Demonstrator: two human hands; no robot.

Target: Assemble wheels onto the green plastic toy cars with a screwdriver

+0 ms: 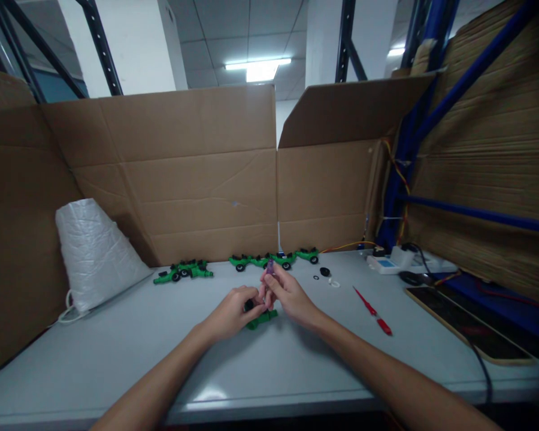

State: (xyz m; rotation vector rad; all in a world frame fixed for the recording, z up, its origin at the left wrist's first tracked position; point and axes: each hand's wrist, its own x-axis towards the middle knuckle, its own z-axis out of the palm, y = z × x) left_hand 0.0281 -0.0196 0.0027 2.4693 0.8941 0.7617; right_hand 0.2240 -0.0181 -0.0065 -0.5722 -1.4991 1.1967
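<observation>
Holding sits at centre frame: both hands meet over the grey surface [117, 347], just this side of the rows of finished parts.

Left to right:
- White woven bag [92, 251], at 9 o'clock from the hands, well apart, leaning by the cardboard wall.
- Left-hand row of green pieces [182, 271], at 11 o'clock from the hands.
- Left hand [231, 314], fingers curled narrow around the green part [261, 319]. The part's long axis runs roughly 8 to 2 o'clock, low end near the surface, free end poking out toward the right hand.
- Small purple piece [270, 267], pinched upright in the fingers of the right hand [291, 296], at 12 o'clock from the green part and just above it. Whether the two pieces touch cannot be told; the fingers hide the join.
- Second row of green pieces [273, 260], directly behind the purple piece at 12 o'clock.
- Loose black rings [324, 272], at 2 o'clock from the right hand, near.
- Red screwdriver [372, 310], at 3 o'clock, untouched, lying 10 to 4 o'clock.

Judgement: right hand is nearer the purple piece, left hand steadies the green body.
</observation>
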